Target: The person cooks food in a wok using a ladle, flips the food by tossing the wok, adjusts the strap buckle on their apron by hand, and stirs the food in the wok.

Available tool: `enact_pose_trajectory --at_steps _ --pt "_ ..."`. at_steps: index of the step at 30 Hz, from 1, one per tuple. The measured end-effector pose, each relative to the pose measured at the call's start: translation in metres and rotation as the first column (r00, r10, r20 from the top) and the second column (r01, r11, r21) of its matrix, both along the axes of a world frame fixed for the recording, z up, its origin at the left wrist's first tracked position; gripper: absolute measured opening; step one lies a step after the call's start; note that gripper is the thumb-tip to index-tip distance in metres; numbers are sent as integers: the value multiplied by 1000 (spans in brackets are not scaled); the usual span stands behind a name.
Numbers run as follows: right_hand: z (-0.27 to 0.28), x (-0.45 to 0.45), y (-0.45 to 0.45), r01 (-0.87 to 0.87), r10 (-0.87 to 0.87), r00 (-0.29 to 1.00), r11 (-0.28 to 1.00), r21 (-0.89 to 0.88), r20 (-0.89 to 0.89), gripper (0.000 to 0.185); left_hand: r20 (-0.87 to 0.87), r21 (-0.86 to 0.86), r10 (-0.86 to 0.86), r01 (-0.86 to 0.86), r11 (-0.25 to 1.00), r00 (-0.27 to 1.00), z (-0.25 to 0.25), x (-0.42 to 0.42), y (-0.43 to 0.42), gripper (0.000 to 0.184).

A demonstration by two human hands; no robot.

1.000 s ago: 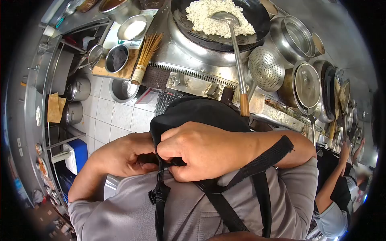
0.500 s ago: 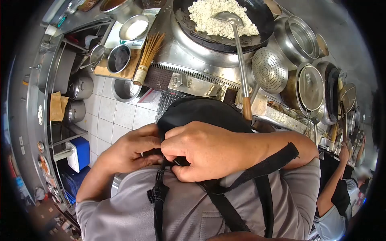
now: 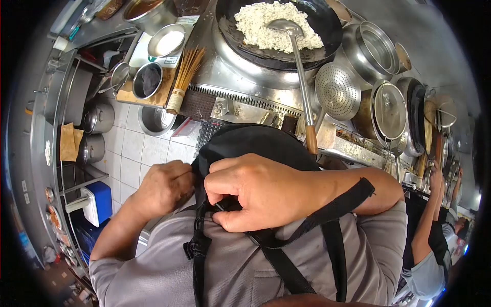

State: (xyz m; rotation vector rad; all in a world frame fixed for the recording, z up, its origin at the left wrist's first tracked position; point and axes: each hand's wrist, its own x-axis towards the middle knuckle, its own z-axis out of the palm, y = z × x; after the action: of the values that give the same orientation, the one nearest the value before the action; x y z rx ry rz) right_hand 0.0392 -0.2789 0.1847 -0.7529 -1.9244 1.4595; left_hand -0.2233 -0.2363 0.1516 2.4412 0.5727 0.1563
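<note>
A black apron [image 3: 255, 140] hangs over my grey shirt, held by black straps [image 3: 202, 256] across the chest. My right hand [image 3: 243, 189] is closed in a pinch at the apron's top, on a black strap whose gripped part is mostly hidden by the fingers. Beside the apron's left edge, my left hand [image 3: 166, 187] is closed with its fingers curled in; what it holds, if anything, is hidden. A loose strap end [image 3: 358, 197] lies across my right forearm.
Ahead, a wok [image 3: 330, 41] of white rice [image 3: 255, 25] sits on the stove, a ladle [image 3: 302, 71] resting in it. A perforated skimmer [image 3: 337, 92] and pots stand right. A bamboo brush [image 3: 179, 89] and steel bowls [image 3: 166, 41] are left. A co-worker's arm [image 3: 424, 225] shows right.
My left hand has moved left and a little away from my right hand, its fingers now curled in. The right hand keeps its pinch at the apron top. The view has shifted slightly.
</note>
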Motion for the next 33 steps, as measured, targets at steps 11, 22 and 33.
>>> enact_pose_trajectory --at_steps 11,22,33 --pt "-9 13 4 -33 49 989 993 115 -137 16 12 -297 62 -55 953 998 -12 -30 -13 22" --pt "-151 126 -28 891 -674 336 454 10 658 67 193 215 82 -124 969 978 -60 96 147 40" --pt "-112 43 -36 961 -924 159 64 -267 349 52 229 250 -96 36 967 969 -136 220 244 44"
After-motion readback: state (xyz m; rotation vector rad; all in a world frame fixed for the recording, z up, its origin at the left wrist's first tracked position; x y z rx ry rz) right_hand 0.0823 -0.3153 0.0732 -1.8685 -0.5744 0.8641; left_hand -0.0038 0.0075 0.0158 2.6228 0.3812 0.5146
